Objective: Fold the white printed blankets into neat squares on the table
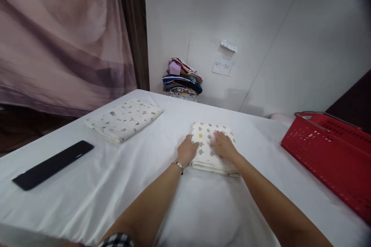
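White folded cloth [205, 152], both hands [206, 148] on it, right spread flat, left at edge

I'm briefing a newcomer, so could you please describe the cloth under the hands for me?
On the white-covered table, left of the red basket, lies a folded white cloth. The left hand touches its left edge; the right hand lies on top. Unlike the other folded cloth, it shows grey mushroom-like motifs in rows and a yellow one.
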Motion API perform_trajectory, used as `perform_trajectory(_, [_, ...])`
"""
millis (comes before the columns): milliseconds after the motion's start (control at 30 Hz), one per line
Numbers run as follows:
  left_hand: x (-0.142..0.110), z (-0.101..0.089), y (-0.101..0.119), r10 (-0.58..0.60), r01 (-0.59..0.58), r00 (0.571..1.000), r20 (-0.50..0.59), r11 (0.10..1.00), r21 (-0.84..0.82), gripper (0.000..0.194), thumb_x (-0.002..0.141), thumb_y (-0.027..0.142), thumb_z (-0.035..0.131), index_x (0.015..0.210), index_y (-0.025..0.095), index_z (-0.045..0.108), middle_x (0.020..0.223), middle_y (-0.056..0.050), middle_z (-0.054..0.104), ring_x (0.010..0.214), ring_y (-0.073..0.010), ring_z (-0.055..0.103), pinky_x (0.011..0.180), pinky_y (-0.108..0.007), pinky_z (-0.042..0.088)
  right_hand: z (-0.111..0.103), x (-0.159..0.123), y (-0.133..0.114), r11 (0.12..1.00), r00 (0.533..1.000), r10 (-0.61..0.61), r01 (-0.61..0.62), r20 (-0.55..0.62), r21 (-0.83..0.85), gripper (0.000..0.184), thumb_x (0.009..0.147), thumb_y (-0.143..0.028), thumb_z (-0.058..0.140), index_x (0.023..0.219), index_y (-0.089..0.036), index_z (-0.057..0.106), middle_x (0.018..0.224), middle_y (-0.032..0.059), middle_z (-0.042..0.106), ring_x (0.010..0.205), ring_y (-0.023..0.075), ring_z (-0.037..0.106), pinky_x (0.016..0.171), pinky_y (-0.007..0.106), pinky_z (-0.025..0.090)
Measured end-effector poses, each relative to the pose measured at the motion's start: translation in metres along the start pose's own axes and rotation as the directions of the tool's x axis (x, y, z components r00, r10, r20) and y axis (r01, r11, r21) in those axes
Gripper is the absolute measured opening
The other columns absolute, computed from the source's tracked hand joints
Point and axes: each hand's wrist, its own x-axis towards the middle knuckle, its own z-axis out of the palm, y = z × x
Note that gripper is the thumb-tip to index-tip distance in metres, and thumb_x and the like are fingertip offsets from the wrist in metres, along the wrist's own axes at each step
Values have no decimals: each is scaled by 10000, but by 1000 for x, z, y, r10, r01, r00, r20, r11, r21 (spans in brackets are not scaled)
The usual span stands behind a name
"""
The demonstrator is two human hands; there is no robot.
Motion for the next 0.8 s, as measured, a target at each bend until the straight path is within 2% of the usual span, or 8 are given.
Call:
perform_trajectory(100, [1,0,-1,12,-12,1000,-7,1000,8,556,817,467,483,1308,235,366,1191,-96,606,1085,-257,563,860,-335,385,2,31,-18,999,998,-35,34,-45,-15,544,900,-422,355,1387,-181,353,1503,91,221,1392,242,130,1111,429,96])
perform_trajectory(200, [0,0,-1,21,-21,1000,-14,1000,20,545,824,454,486,1308,235,365,1184,-100,611,1096,-245,558,868,-326,381,16,54,-28,996,995,-81,79,-50,-50,552,913,-435,323,1391,-160,335,1506,106,208,1394,245,112,1106,434,91])
perform_trajectory(300, [0,-1,1,25,-25,1000,-10,999,24,534,827,434,486,1306,231,368,1199,-99,603,1105,-249,551,878,-336,378,33,61,-28,991,994,-106,105,-14,-80,543,933,-437,259,1397,-162,322,1504,107,213,1391,240,122,1097,450,88])
perform_trajectory(400, [-1,-2,3,22,-22,1000,-2,999,29,537,827,425,487,1309,223,366,1228,-102,585,1106,-255,548,875,-340,380,41,62,-26,990,995,-104,104,3,-91,550,938,-449,228,1405,-170,307,1509,97,202,1392,225,115,1097,443,76])
perform_trajectory(500, [-2,-2,4,30,-30,1000,-8,999,37,533,831,417,484,1312,222,361,1221,-98,588,1092,-245,556,865,-329,383,36,63,-28,993,995,-89,92,44,-68,553,935,-454,231,1407,-174,299,1515,88,184,1396,213,92,1098,436,71])
perform_trajectory(633, [-2,-3,2,47,-46,999,-20,997,61,525,837,421,468,1309,216,366,1196,-104,599,1072,-245,567,843,-328,394,17,63,-25,997,991,-67,72,112,-42,530,923,-465,276,1374,-200,359,1503,87,225,1387,223,135,1084,440,127])
perform_trajectory(700, [-1,-3,2,54,-53,998,-15,996,69,526,839,427,459,1311,214,367,1188,-109,603,1066,-248,570,837,-330,398,8,59,-15,997,996,-30,36,81,-72,529,922,-459,285,1379,-202,350,1503,95,221,1385,237,138,1079,455,133])
perform_trajectory(800, [0,-2,2,57,-57,998,-2,996,66,536,838,435,450,1318,214,362,1191,-111,600,1068,-253,567,846,-339,397,2,49,10,985,996,87,-82,30,-152,546,929,-446,280,1411,-189,291,1516,101,176,1390,249,106,1081,475,104])
